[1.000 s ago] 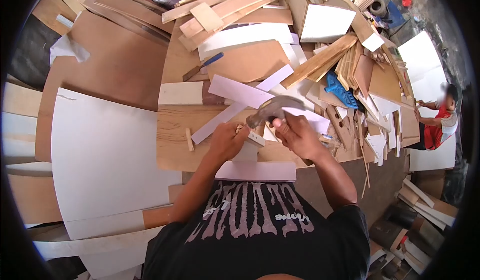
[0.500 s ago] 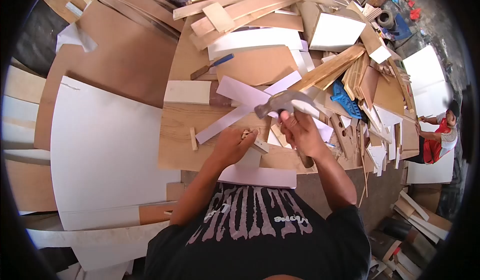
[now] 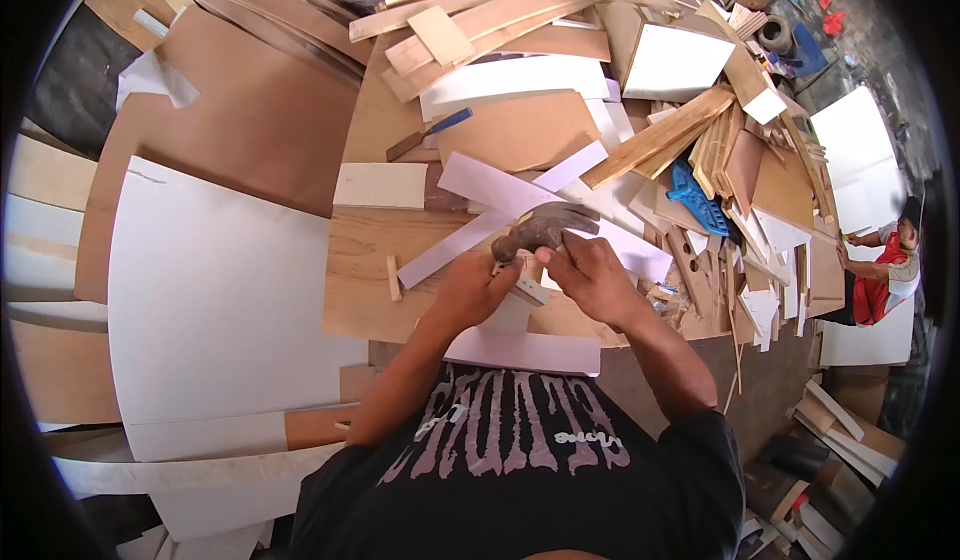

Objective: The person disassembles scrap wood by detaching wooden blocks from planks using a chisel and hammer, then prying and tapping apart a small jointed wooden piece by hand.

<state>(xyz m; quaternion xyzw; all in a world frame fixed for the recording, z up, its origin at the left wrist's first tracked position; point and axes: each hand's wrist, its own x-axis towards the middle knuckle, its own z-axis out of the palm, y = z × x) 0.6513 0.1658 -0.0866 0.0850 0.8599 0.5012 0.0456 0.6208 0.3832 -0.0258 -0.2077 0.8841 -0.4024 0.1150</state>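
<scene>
A claw hammer [image 3: 545, 228] is in my right hand [image 3: 597, 278], whose fingers are wrapped round its handle. The hammer head hangs right over the fingertips of my left hand [image 3: 472, 290]; whether it touches anything there I cannot tell. My left hand is closed on a small wooden block [image 3: 530, 291] with a pale face, and the hammer partly covers it. Any nail at those fingertips is hidden. Beyond both hands, pale lilac strips [image 3: 490, 182] lie crossed on the wooden worktop [image 3: 365, 310]. Another lilac board [image 3: 520, 353] sits at the near edge, against my shirt.
A blue-handled chisel [image 3: 430, 134] lies left of a brown panel [image 3: 525, 130]. Further right are a blue plastic tool [image 3: 695, 198] and many wood offcuts [image 3: 715, 150]. A large white sheet [image 3: 215, 310] lies at left. A co-worker in a red vest [image 3: 880, 280] stands far right.
The hammer has come down and leftward, its head now over my left fingertips. My left hand keeps its hold on the wooden block. The view has shifted slightly.
</scene>
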